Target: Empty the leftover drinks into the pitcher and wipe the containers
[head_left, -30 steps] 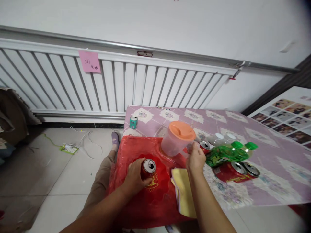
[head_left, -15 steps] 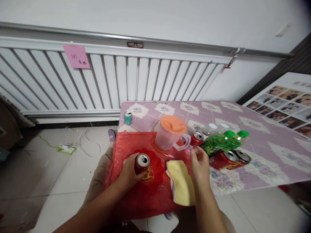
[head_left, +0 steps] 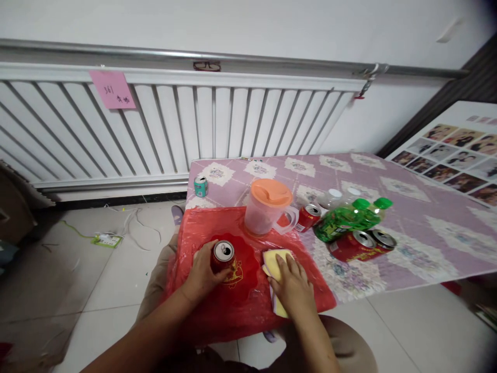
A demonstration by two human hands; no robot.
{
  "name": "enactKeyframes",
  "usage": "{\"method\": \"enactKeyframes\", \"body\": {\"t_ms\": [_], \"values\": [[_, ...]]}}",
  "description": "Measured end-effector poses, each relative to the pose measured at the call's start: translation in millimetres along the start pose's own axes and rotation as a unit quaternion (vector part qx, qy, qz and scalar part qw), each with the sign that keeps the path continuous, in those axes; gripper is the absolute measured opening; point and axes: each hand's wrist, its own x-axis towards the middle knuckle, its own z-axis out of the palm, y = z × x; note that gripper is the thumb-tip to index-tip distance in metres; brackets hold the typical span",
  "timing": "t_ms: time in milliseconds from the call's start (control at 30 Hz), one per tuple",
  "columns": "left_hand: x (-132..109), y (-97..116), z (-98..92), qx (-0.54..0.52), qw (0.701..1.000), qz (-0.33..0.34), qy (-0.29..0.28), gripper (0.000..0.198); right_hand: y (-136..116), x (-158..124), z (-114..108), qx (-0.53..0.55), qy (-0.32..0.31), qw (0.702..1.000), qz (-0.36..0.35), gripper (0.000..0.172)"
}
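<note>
My left hand (head_left: 202,272) is wrapped round an upright red soda can (head_left: 222,255) that stands on a red plastic sheet (head_left: 217,311) at the table's near left corner. A darker wet patch spreads on the sheet around the can. My right hand (head_left: 292,282) lies flat, fingers together, on a yellow cloth (head_left: 275,260) just right of the can. Behind them stands a clear plastic pitcher (head_left: 267,210) with an orange lid.
A purple patterned tablecloth (head_left: 388,207) covers the table. Right of the pitcher lie a red can (head_left: 308,216), green-capped bottles (head_left: 349,220) and more red cans (head_left: 361,244). A small teal can (head_left: 200,186) stands at the far left corner. A white radiator (head_left: 174,129) runs behind; a power strip (head_left: 105,240) lies on the floor.
My right hand left the pitcher's handle, came back toward me and settled on the yellow cloth. The left hand kept its hold on the can. The camera shifted slightly.
</note>
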Motion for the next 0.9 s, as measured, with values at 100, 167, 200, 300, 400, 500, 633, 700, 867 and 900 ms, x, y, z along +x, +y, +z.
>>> {"method": "enactKeyframes", "body": {"t_ms": [100,167,200,300,400,500,633,700,867,900], "values": [[0.5,0.9,-0.6,-0.006,1.0,-0.004,-0.005,0.074,15.9,5.8,9.0,0.069,0.048,0.996,-0.039,0.051],[0.8,1.6,-1.0,-0.008,1.0,-0.003,-0.006,0.074,27.9,9.9,8.9,0.144,0.071,0.986,-0.042,0.051],[1.0,1.9,-1.1,-0.008,1.0,-0.003,-0.005,0.074,33.4,11.2,6.6,0.184,0.079,0.979,-0.024,0.053],[1.1,2.8,-1.6,-0.006,1.0,-0.008,-0.005,0.073,42.4,8.8,-7.7,0.288,0.114,0.949,0.067,0.063],[0.9,3.7,-2.0,-0.007,1.0,-0.014,-0.007,0.074,32.1,-2.2,-26.6,0.354,0.153,0.917,0.1,0.066],[0.5,4.3,-1.9,-0.004,1.0,-0.014,-0.002,0.074,1.0,-13.7,-42.2,0.377,0.138,0.916,0.015,0.06],[0.2,3.9,-1.1,0.001,1.0,-0.006,0.003,0.074,-50.3,-12.0,-51.8,0.357,0.09,0.924,-0.106,0.052],[0.1,2.9,-0.7,0.003,1.0,-0.003,0.002,0.074,-71.0,-2.5,-51.4,0.359,0.078,0.922,-0.122,0.053],[0.1,0.1,-0.6,0.009,1.0,0.014,-0.004,0.073,-99.2,21.3,-38.5,0.379,0.035,0.911,-0.161,0.053],[0.1,0.0,-0.5,0.008,1.0,0.015,-0.002,0.073,-100.9,22.4,-34.8,0.381,0.022,0.909,-0.17,0.053]]}}
